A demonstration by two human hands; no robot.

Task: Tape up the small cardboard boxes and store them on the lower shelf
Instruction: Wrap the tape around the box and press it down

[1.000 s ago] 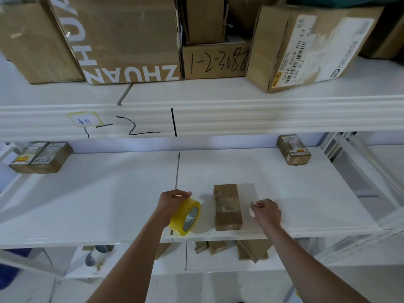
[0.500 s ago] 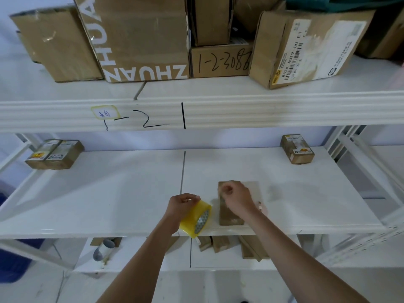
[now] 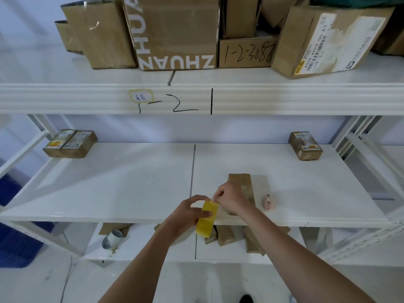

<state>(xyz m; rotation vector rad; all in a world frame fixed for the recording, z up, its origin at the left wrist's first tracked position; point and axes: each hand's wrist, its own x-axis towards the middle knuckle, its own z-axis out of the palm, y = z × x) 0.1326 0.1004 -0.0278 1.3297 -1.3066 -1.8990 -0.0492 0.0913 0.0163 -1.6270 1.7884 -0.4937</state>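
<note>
Left hand (image 3: 189, 212) is wrapped around the yellow tape roll (image 3: 207, 217), holding it edge-on at the front lip of the middle shelf (image 3: 122, 189). Right hand (image 3: 229, 199) meets it at the top of the roll, fingertips pinched at the tape's edge. Just behind that hand lies a small cardboard box (image 3: 243, 184), lengthwise on the shelf, its near end hidden by the wrist. A small pink object (image 3: 269, 201) sits just right of it. Further out, a labelled small box (image 3: 305, 145) at the back right, a pair of small boxes (image 3: 70, 143) back left. More brown boxes (image 3: 227, 235) show on the lower shelf (image 3: 142, 243) beneath.
</note>
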